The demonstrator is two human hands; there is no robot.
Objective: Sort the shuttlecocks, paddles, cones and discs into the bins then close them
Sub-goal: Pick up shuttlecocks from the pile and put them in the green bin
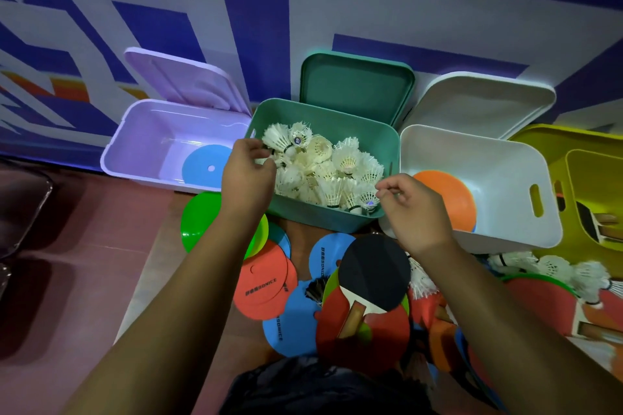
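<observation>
Bare arms, no sleeves
Left hand (247, 167) and right hand (413, 209) ungloved, wrists unadorned; dark garment (303, 387) below.

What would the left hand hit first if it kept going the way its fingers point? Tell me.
Most likely the shuttlecocks piled in the green bin. The left hand points up and right over the bin's near-left corner; depth is unclear.

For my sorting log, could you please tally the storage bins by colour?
Lilac bin: 1
Green bin: 1
White bin: 1
Yellow bin: 1
Total: 4
</observation>
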